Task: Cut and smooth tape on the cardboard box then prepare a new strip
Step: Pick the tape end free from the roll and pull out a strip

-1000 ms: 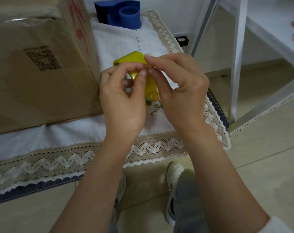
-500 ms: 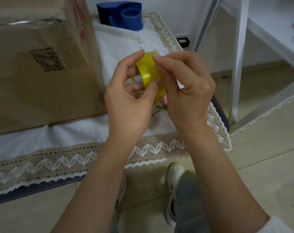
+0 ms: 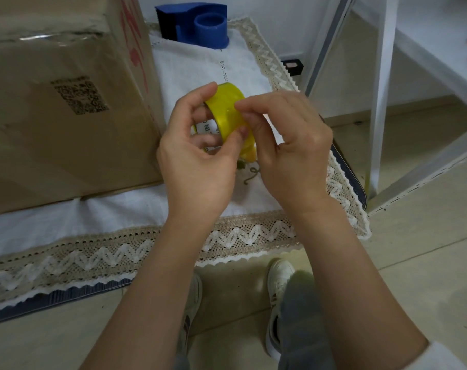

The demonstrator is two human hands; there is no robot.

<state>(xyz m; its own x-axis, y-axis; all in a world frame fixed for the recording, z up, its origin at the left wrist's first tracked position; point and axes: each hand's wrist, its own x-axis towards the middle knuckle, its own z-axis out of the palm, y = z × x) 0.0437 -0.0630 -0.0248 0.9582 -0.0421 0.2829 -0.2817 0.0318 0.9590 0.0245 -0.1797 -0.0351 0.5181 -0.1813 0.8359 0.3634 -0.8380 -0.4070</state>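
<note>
Yellow tape roll (image 3: pixel 228 110) is held up between both hands, above the white lace-edged cloth (image 3: pixel 205 68) on the counter. Left hand (image 3: pixel 197 158) is closed around the roll, thumb on its outer face. Right hand (image 3: pixel 288 145) pinches at the roll's surface with its fingertips (image 3: pixel 243 105). Cardboard box (image 3: pixel 61 102) stands just beside, on the left. Blue tape dispenser (image 3: pixel 197 25) sits behind.

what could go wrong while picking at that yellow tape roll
1. The right hand pinches at the yellow tape roll surface; a thin sliver could tear off instead of a full-width strip.
2. The left hand holds the roll only by fingertips in mid-air, so a hard tug might drop it.
3. The blue tape dispenser sits unused behind, so cutting may be awkward.
</note>
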